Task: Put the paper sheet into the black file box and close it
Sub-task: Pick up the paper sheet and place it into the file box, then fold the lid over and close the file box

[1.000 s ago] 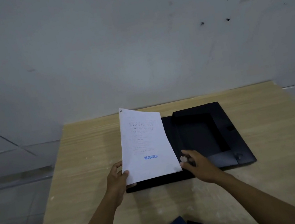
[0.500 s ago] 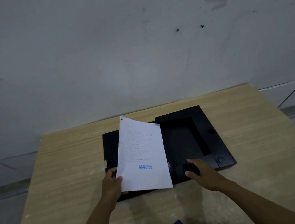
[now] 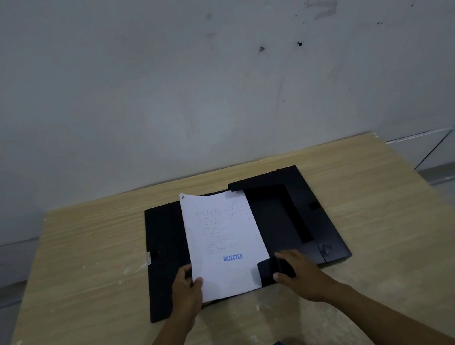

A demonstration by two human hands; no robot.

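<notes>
**Paper over the open file box, both hands at its near edge**

I see both forearms reaching forward from the bottom of the view, bare and converging on the box. My left hand is closed on the near left corner of the paper sheet, thumb on top. My right hand curls around a small black flap at the near edge, gripping it, and the flap overlaps the sheet's near right corner. The sheet, stamped REJECTED in blue, lies across the middle of the black file box, which is spread open flat with its cover panel to the left. The box rests on a pale wood-grain worktop. Behind stands a scuffed grey wall.
</notes>
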